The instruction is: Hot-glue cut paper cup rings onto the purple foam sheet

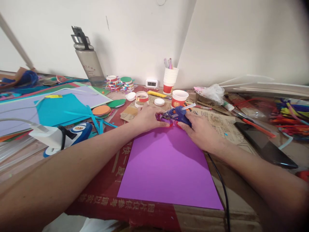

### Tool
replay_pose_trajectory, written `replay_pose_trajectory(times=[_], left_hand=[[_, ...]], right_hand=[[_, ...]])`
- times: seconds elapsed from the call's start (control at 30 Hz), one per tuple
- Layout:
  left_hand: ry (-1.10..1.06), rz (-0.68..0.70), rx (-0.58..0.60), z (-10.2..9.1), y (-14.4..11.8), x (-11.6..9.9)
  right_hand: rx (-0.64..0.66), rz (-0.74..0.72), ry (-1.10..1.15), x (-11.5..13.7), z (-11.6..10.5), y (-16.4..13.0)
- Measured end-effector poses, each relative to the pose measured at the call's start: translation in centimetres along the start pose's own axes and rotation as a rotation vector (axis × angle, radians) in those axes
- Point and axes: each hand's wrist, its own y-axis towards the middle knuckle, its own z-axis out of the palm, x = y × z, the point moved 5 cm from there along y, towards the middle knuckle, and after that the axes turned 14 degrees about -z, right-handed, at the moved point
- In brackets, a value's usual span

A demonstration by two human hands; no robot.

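Observation:
My right hand point(201, 130) is wrapped round a blue hot glue gun point(179, 113) with a white glue stick out of its back. The gun's nozzle points left, toward my left hand point(152, 117). Between thumb and fingers, my left hand holds a small red paper ring point(170, 123), mostly hidden by the hand and the gun. Both hands are over the far edge of a purple paper sheet point(169, 167). Just beyond them stand a red and white paper cup point(180, 96) and a cut cup ring point(142, 96).
Blue sheets point(60, 111) and a power strip point(80, 132) lie at left. A bottle point(89, 61), a small clock point(152, 83) and stacked cups point(171, 77) stand by the wall. At right are a phone point(264, 145) and pipe cleaners point(292, 119). The gun's cord point(223, 187) runs toward me.

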Motion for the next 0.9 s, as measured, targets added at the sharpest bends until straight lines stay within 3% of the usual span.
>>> replay_pose_trajectory(times=[0.5, 0.9], left_hand=[[-0.026, -0.021, 0.011, -0.1, -0.2, 0.0], [0.001, -0.025, 0.024, 0.0, 0.0, 0.0]], right_hand=[[0.033, 0.082, -0.071, 0.0, -1.1, -0.5], [-0.036, -0.006, 0.035, 0.1, -1.2, -0.9]])
